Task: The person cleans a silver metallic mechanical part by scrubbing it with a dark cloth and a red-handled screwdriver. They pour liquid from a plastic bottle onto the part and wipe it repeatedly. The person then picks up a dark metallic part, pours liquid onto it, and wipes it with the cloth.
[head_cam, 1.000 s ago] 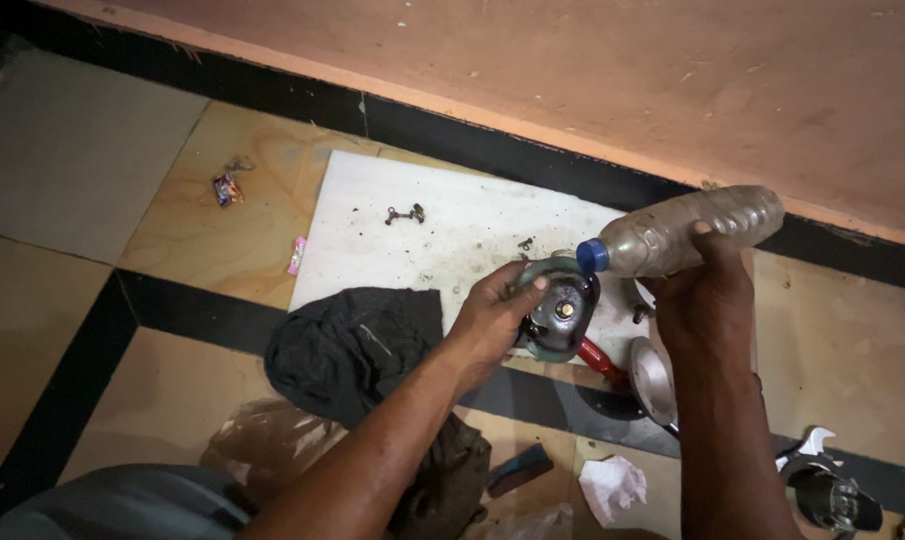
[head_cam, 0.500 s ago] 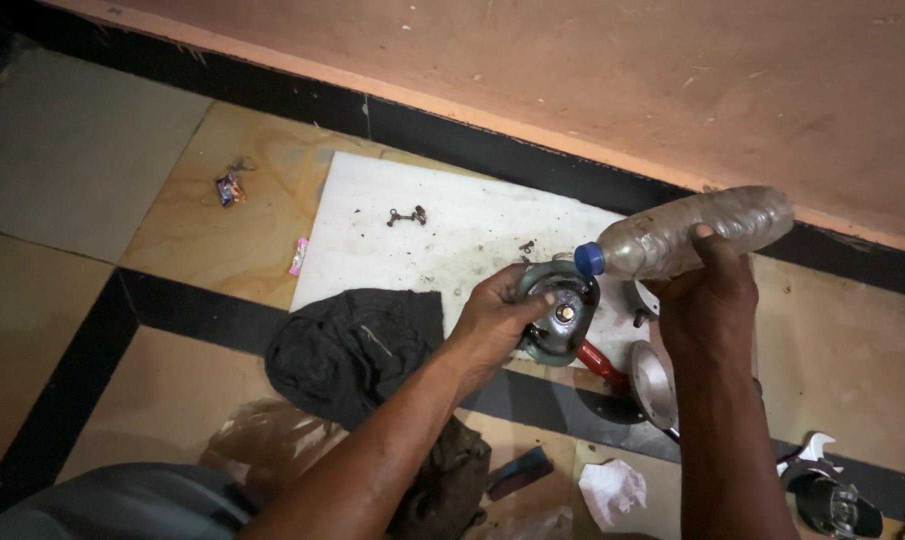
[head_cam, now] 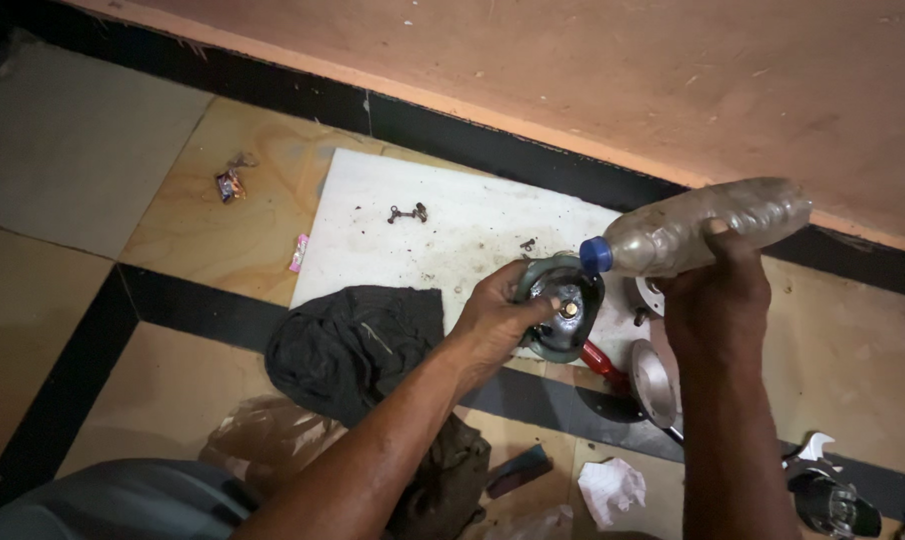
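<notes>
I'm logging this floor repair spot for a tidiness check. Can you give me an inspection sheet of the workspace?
Surface: white board on tiled floor, smudged.
Job's things: round metal part in left hand; capped plastic bottle tilted in right hand.
Clutter: dark cloth, small screws, wrappers, metal disc, crumpled tissue.
Grips: both hands closed on their things.
Cables: nothing seen.
Surroundings: peach wall, black skirting.

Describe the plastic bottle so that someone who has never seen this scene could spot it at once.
Start at the white board on the tiled floor. Above its right edge, the right hand holds a clear, grimy plastic bottle tilted on its side. Its blue cap points at the round metal part in the left hand.
</notes>
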